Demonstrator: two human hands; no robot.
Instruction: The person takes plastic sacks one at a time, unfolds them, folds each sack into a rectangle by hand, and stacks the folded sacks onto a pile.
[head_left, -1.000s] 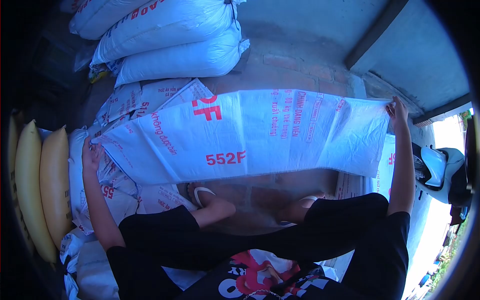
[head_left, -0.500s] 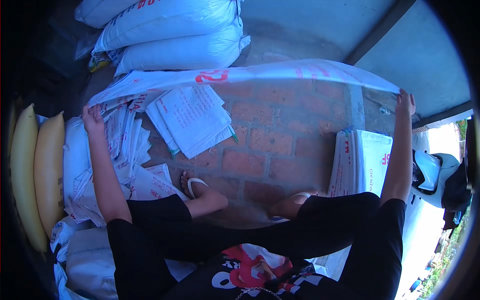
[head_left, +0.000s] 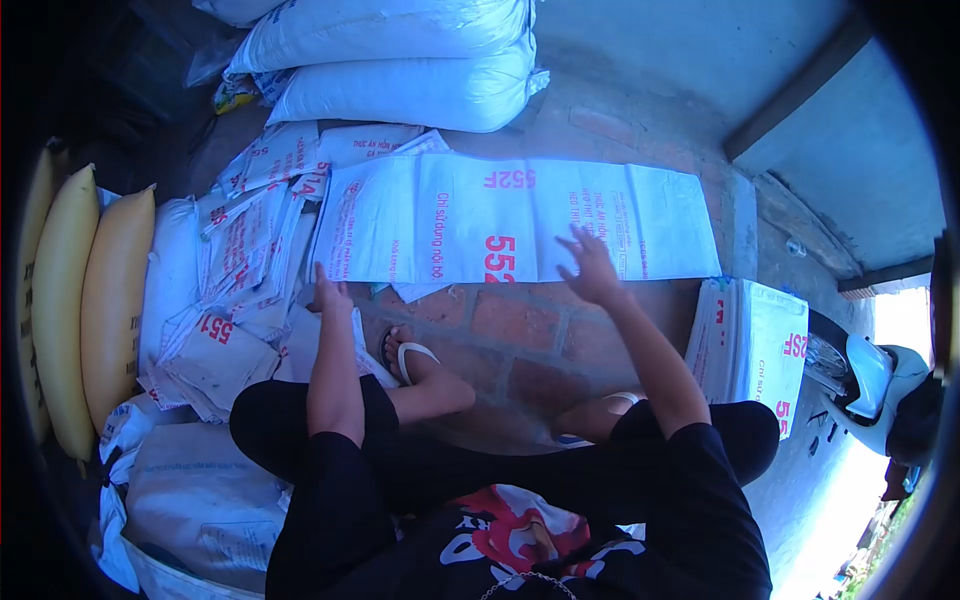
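Item under inspection: one empty printed sack (head_left: 400, 215), spread out crosswise over the brick floor (head_left: 515, 322). Its left end is at the heap of folded sacks (head_left: 240, 245); its right end is near the neat stack (head_left: 757, 350). Whether its full length rests on the floor cannot be confirmed.

Hands: apart. The left hand (head_left: 330, 293) is at the sack's near left corner; whether it pinches the edge cannot be told. The right hand (head_left: 594, 272) has its fingers spread at the near edge, gripping nothing visible.

Handling, as judged: light, limp and thin, with crosswise creases that should fold readily. The surface looks smooth and somewhat slippery; breakage is unlikely. Best holds are the corners or the two short ends, pinched between thumb and fingers; a hold in the middle would let the ends sag.

Count: one spread sack; one neat stack, layers too fine to number; folded sacks in the heap, overlapping and not countable. Filled white sacks (head_left: 400, 95) in the far pile: three visible, one cut off by the view. Yellow filled sacks (head_left: 112, 290): three visible, the outermost partly in shadow. Sandals (head_left: 416, 352): two, both worn. Motorbike (head_left: 872, 380): one.
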